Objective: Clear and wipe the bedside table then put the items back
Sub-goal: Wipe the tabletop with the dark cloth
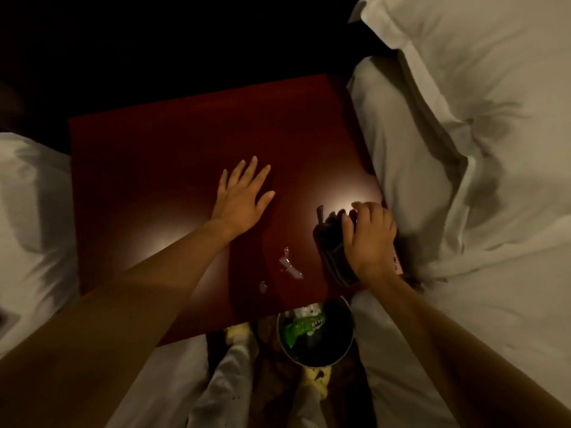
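left hand (244, 196) flat on glossy dark-red wooden bedside table (154, 168), fingers spread, holding nothing | right hand (369, 239) curled, gripping crumpled dark cloth (332, 248) at table's right edge | small clear wet patch (290, 264) just left of cloth

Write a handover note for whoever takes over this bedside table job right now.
Left hand: open, flat on the bedside table, holding nothing.
Right hand: grips a dark cloth at the table's right edge, beside the bed.
Done: the top looks cleared; trash is in the bin on the floor in front.
To do: a small spill near the front edge is unwiped. Wipe the top, then put the items back. Those items are out of view.
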Action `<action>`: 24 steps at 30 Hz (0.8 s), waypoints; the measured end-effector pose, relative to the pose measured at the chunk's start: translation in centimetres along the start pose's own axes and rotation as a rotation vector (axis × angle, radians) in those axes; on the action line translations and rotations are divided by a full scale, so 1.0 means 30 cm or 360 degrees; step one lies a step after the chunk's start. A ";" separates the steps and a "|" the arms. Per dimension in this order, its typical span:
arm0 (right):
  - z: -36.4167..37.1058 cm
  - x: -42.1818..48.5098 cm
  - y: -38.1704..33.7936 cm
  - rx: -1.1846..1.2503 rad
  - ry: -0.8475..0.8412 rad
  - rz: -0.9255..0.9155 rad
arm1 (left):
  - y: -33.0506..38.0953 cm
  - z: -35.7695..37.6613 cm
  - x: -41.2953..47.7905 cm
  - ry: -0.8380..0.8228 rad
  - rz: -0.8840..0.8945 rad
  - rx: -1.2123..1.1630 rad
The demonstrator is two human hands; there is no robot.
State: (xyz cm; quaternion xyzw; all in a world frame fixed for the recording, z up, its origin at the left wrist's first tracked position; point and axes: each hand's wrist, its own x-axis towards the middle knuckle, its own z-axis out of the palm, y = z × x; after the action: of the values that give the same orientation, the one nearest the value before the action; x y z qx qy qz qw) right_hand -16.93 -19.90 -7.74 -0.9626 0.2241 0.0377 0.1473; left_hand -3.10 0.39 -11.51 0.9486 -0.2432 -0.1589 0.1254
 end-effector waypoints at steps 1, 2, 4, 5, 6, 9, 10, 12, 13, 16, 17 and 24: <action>0.005 -0.030 0.007 -0.0019 0.0045 -0.0002 | -0.002 0.007 0.003 0.0017 0.0008 0.0034; 0.012 -0.057 0.013 -0.0030 0.0067 -0.0011 | -0.006 0.013 0.007 0.0037 0.0014 0.0069; 0.031 -0.098 0.024 0.0003 0.0047 -0.0044 | -0.020 0.025 0.013 0.0076 0.0030 0.0148; 0.041 -0.110 0.026 0.0016 0.0012 -0.0065 | -0.029 0.030 0.015 0.0094 0.0038 0.0189; 0.050 -0.119 0.027 -0.0004 -0.0027 -0.0095 | -0.037 0.035 0.018 0.0108 0.0045 0.0224; 0.074 -0.129 0.019 -0.0147 -0.0167 -0.0163 | -0.062 0.043 0.030 0.0146 0.0057 0.0289; 0.083 -0.126 0.017 -0.0187 -0.0207 -0.0168 | -0.070 0.044 0.036 0.0155 0.0059 0.0310; 0.101 -0.118 0.019 -0.0248 -0.0242 -0.0179 | -0.091 0.041 0.051 0.0167 0.0049 0.0347; 0.109 -0.113 0.022 -0.0266 -0.0235 -0.0187 | -0.104 0.037 0.061 0.0177 0.0032 0.0353; 0.129 -0.100 0.024 -0.0299 -0.0154 -0.0197 | -0.154 0.014 0.086 0.0216 -0.0049 0.0339; 0.136 -0.095 0.021 -0.0304 -0.0126 -0.0197 | -0.171 0.007 0.091 0.0229 -0.0064 0.0334; 0.164 0.039 -0.040 -0.0245 -0.0022 -0.0253 | -0.196 0.002 0.098 0.0263 -0.0076 0.0332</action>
State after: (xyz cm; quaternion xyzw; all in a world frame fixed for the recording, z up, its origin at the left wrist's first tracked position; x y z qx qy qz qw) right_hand -15.39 -17.88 -12.26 -0.9855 0.1426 0.0497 0.0770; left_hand 1.81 3.91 -14.12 0.9719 -0.2246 -0.0570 0.0419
